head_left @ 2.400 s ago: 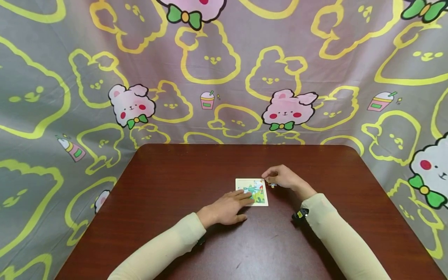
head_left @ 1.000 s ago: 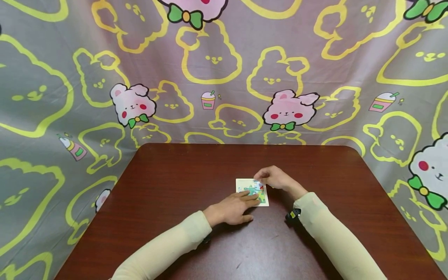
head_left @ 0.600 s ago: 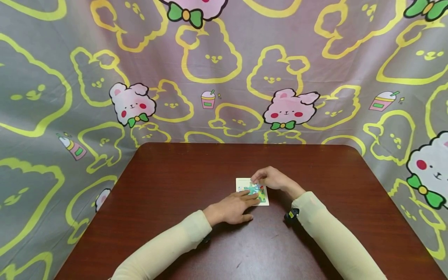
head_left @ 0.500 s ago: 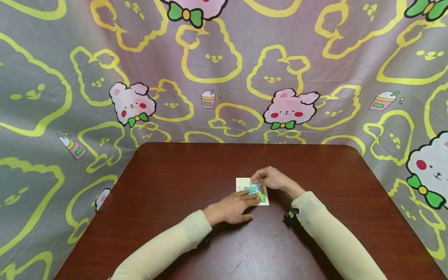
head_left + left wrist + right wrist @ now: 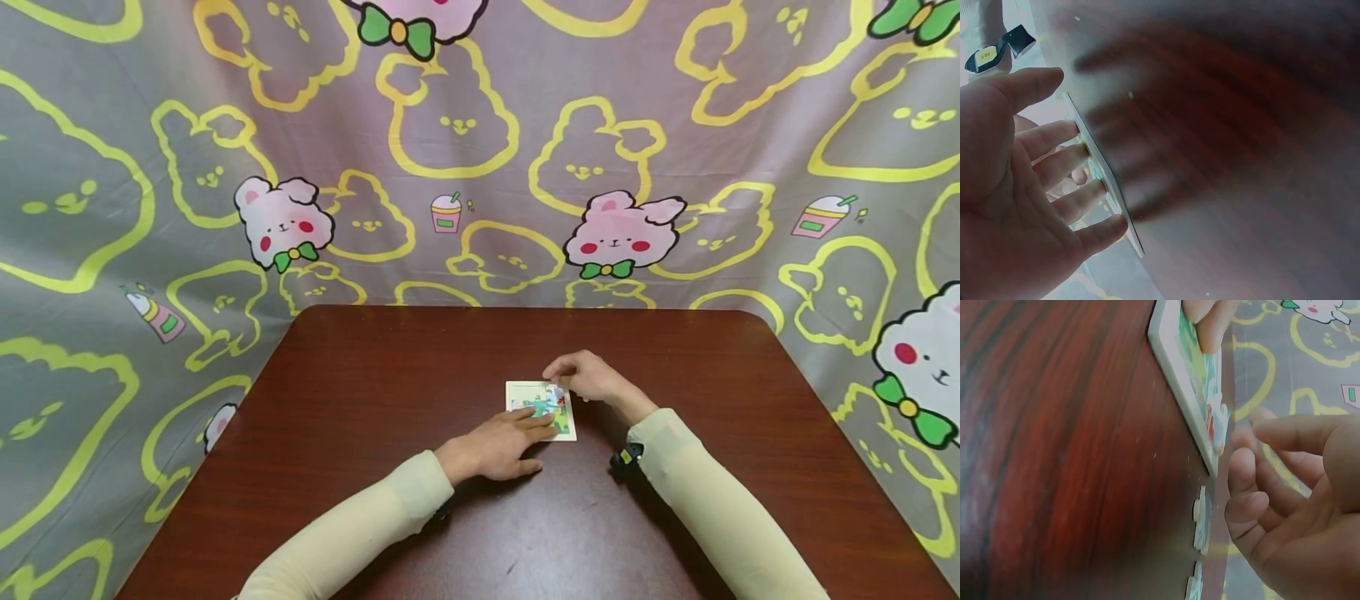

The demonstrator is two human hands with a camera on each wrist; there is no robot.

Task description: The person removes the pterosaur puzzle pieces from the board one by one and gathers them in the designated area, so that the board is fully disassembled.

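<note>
Cream puzzle board (image 5: pixel 527 390), partly invisible beneath the left hand (image 5: pixel 498 447)

Puzzle board (image 5: pixel 522 387) on table (image 5: pixel 405 358), curtain (image 5: pixel 480 92) behind
Left hand (image 5: pixel 495 447) on board; right hand (image 5: pixel 590 377) and 2 loose pieces (image 5: pixel 1202 522) at right.

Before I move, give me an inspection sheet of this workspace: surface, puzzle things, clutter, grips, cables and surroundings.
Surface: reddish-brown table, glossy, lightly marked.
Puzzle things: pale-framed puzzle board lying flat; two loose pieces on the table beside it, seen in the right wrist view.
Clutter: nothing seen.
Grips: left grip with fingers spread on the board; right grip loosely curled by its far right corner, apparently holding nothing.
Cables: nothing seen.
Surroundings: rabbit-print cloth behind and at both sides.
</note>
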